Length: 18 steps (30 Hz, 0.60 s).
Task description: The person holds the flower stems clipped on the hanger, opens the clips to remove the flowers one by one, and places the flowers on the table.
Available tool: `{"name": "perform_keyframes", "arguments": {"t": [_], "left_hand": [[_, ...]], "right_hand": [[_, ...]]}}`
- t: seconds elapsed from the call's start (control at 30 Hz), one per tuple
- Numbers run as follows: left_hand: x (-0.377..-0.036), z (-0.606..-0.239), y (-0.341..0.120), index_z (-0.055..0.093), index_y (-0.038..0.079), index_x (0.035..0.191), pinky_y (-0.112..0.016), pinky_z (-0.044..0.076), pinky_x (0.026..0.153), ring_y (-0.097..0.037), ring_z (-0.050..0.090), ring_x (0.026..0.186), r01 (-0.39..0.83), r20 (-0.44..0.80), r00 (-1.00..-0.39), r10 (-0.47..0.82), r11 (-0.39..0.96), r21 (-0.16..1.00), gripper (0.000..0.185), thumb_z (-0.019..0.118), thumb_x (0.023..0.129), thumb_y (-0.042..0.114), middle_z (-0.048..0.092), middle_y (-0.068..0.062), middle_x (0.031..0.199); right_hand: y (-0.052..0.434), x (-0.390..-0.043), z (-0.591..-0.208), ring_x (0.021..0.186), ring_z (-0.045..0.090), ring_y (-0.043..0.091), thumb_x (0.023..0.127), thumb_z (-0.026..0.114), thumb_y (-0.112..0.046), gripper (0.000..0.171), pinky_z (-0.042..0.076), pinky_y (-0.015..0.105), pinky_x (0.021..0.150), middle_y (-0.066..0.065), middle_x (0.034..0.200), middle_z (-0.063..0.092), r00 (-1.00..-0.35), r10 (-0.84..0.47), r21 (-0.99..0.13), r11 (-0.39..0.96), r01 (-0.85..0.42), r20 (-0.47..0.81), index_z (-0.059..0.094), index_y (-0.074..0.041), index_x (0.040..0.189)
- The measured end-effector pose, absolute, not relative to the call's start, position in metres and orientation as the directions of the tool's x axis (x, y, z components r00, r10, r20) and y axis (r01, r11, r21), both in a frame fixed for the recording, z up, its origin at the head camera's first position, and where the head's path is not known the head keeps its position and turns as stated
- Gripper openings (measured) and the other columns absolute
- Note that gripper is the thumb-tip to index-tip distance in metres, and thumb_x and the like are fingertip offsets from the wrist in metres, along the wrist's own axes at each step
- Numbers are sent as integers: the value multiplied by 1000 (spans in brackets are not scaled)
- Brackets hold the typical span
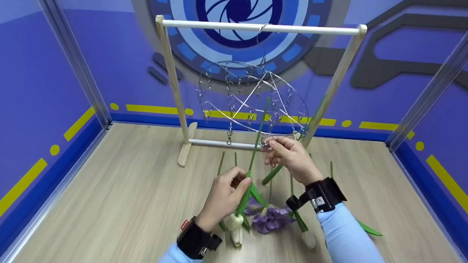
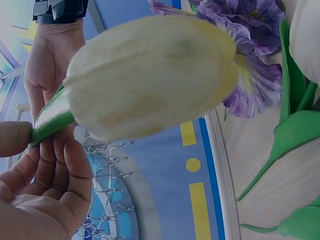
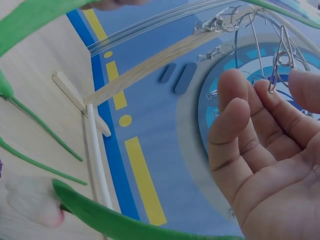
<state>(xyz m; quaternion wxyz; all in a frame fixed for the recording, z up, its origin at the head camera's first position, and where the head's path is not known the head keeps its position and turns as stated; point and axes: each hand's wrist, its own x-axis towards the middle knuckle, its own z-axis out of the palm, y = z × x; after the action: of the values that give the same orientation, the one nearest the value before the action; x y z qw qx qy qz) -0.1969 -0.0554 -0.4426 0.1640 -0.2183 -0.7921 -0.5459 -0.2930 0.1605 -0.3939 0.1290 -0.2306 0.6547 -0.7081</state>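
1. Surface: a pale wood-grain floor (image 1: 116,205), boxed in by blue walls (image 1: 30,99) with yellow dashes and dots; a round blue-and-white emblem sits on the back wall.
2. A wooden rack (image 1: 173,85) stands beyond both hands. A round wire clip hanger (image 1: 255,97) hangs from its top bar.
3. Left hand (image 1: 225,196): thumb and fingers pinch the green stem of a white tulip (image 1: 234,221). The bloom hangs just below the hand and the stem rises past the fingers toward the hanger.
4. Right hand (image 1: 292,155): above and to the right of the left hand, its fingertips are closed on a metal clip (image 1: 266,142) at the lower edge of the hanger, next to the stem.
5. More flowers (image 1: 269,219) lie on the floor between the wrists, among them a purple bloom and loose green stems.
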Motion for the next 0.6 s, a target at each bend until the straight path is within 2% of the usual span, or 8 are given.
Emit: {"name": "perform_keyframes", "arguments": {"t": [0.13,0.27,0.6], "left_hand": [[-196,-443,-56,67,6,101,-23,50,68,-12,60,77,522,496,-853,164,310,795,13,62,104,17,67,-3,88],[-195,-443,-58,68,6,102,-23,51,69,-13,62,79,509,483,-860,163,315,801,13,62,105,18,67,-3,90],[-191,-443,-59,68,7,102,-23,51,67,-10,60,77,517,491,-856,163,321,794,12,63,104,17,66,-2,89]], "right_hand": [[160,-293,-393,75,68,15,111,49,-20,23,54,26,66,6,103,72,-865,-484,-988,-130,-82,136,67,-7,116],[159,-292,-392,76,68,16,112,45,-22,24,53,27,67,5,103,71,-868,-483,-988,-145,-47,112,65,-9,113],[159,-291,-392,75,68,18,112,44,-32,36,55,29,69,8,101,71,-881,-457,-982,-186,-34,118,67,-4,112]]}}
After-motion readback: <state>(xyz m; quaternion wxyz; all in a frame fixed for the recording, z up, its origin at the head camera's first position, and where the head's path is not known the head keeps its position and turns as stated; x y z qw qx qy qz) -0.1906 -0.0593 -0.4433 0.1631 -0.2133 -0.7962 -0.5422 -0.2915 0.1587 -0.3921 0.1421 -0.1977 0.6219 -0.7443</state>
